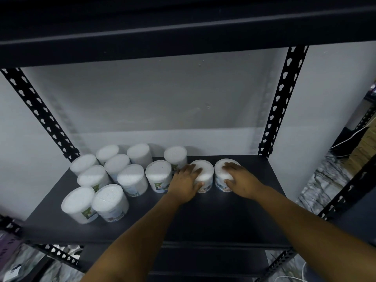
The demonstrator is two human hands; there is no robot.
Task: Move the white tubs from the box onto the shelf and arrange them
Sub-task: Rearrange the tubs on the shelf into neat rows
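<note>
Head view: each hand caps its own tub on the shelf [203,216]. The left hand [186,184] and right hand [240,180] curl fingers over two lids, likely sliding both toward the grouped tubs [114,180].

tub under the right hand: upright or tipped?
Upright. The tub stands on its base on the shelf, flat lid facing up, label on its side wall; the right hand grips it from above.

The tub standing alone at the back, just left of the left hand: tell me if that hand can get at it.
Probably yes. The left hand grips a tub right beside the back tub, with nothing between them, but must let go first.
</note>
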